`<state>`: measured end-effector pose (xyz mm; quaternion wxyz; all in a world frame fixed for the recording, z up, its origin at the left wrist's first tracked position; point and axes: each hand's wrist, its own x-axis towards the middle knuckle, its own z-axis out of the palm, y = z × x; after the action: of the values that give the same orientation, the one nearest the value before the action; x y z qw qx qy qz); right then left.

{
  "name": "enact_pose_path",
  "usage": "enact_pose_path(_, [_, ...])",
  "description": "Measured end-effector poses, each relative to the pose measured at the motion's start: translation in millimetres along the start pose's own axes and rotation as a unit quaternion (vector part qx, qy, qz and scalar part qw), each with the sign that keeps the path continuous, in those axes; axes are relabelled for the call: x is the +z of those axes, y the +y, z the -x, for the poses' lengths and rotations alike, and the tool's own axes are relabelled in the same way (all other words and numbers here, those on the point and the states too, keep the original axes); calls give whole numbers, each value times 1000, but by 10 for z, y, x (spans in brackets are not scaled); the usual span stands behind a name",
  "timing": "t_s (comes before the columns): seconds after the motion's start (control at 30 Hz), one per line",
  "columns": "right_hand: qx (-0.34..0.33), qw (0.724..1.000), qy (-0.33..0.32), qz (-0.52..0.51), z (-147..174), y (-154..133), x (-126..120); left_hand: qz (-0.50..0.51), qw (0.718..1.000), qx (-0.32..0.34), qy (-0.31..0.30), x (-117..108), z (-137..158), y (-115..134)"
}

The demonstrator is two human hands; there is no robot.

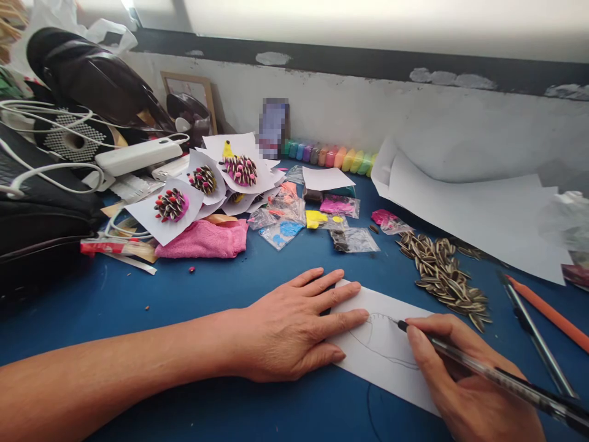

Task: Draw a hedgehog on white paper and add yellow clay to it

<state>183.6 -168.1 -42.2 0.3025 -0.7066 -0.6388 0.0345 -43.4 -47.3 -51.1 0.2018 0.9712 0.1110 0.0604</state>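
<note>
My left hand (294, 331) lies flat with its fingers spread, some fingertips resting on the left part of a small white paper (391, 380). Between the thumb and fingers of my right hand (473, 374) is a black, clear-barrelled pen (464, 362). Its tip touches the sheet at a thin curved outline, which has short strokes along its upper edge. The lower right of the paper is hidden under my right hand.
Sunflower seeds (442, 276) lie in a pile beyond my right hand. Clay packets (289, 227), a pink cloth (202, 238) and seed-covered models on paper (170, 205) spread across the back. An orange pencil-like stick (547, 310) and another pen (538, 337) lie at the right.
</note>
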Motion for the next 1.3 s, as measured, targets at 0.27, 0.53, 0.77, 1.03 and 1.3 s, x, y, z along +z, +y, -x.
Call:
enact_pose_path(0.27, [-28,1000,1,10,6,16,8,-6,1000,-5,-13,-9,-4,5])
enact_pose_path(0.53, [-73,997,6,27,30,11,21,0,1000,-3,-9,-11,-3,7])
enact_pose_path(0.77, [-90,996,2,24,36,-9,61,-5,1000,-2,-14,-7,-4,0])
enact_pose_path(1.03, [-90,996,-9,9,20,-22,84,-9,1000,-8,-25,-9,-9,9])
enact_pose_path(1.3, [-85,996,-13,-2,39,-38,71,6,999,-20,-42,-28,-18,1])
